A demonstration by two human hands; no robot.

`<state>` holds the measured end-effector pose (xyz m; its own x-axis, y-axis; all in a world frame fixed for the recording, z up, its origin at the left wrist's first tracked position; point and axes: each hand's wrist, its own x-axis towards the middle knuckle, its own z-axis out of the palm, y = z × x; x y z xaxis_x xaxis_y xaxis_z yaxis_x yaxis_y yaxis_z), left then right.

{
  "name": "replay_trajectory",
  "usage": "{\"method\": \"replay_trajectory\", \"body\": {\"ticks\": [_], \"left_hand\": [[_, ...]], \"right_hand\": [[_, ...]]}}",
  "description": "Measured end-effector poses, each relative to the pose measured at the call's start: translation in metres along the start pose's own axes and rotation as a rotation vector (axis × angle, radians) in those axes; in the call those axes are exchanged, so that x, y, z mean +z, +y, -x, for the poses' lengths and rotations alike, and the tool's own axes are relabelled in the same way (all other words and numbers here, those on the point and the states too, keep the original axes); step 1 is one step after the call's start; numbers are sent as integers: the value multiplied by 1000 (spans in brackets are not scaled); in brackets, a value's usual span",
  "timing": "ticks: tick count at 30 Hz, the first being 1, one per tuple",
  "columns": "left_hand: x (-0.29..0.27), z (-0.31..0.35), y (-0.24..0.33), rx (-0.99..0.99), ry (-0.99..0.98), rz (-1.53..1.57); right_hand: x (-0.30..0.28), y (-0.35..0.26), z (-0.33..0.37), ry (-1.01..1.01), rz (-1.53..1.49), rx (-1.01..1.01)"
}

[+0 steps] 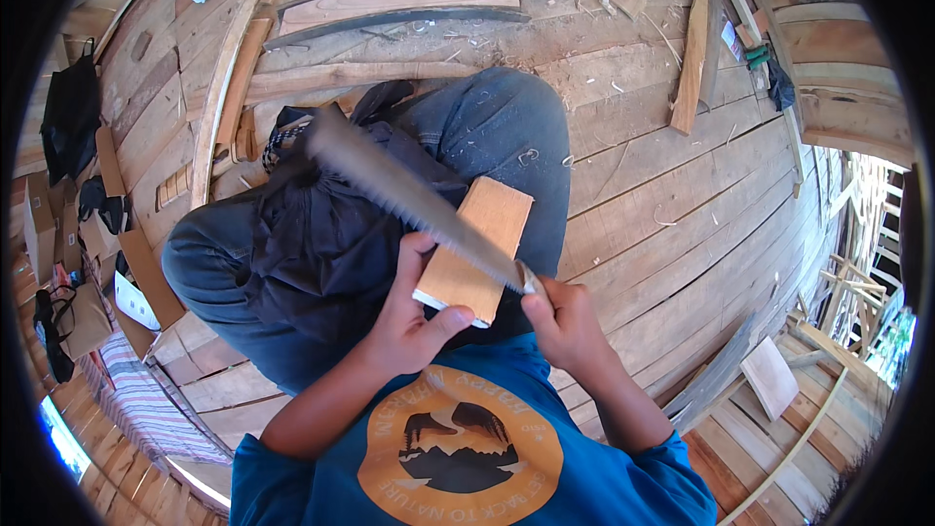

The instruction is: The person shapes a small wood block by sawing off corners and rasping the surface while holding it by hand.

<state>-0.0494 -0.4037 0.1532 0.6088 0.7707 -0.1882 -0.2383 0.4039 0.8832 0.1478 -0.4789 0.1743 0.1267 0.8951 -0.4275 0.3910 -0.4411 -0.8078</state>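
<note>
A short rectangular wood block is tilted above my lap, its near end pale along the edge. My left hand grips the block from its left side, thumb on the near end and fingers at the far left edge. In my right hand is the handle of a handsaw. The saw's toothed blade slants across the block's face toward the upper left, its far end smeared by motion. Whether the teeth bite into the wood, I cannot tell. Dark cloth lies over my crossed legs.
Around me is a plank floor with scattered shavings. Beyond my knees lies a long curved board. Narrow planks lie at the left, another plank at the far right. Cardboard boxes stand on the left.
</note>
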Motion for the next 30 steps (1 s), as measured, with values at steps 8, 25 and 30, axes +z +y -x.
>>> {"method": "replay_trajectory", "body": {"ticks": [8, 25, 30], "left_hand": [[-7, 0, -7, -29, 2, 65], [-18, 4, -18, -39, -46, -8], [-11, -1, -21, 93, -29, -95]], "right_hand": [[-5, 10, -3, 35, 147, -33], [0, 8, -8, -30, 128, -76], [-5, 11, -12, 3, 178, 11]]}}
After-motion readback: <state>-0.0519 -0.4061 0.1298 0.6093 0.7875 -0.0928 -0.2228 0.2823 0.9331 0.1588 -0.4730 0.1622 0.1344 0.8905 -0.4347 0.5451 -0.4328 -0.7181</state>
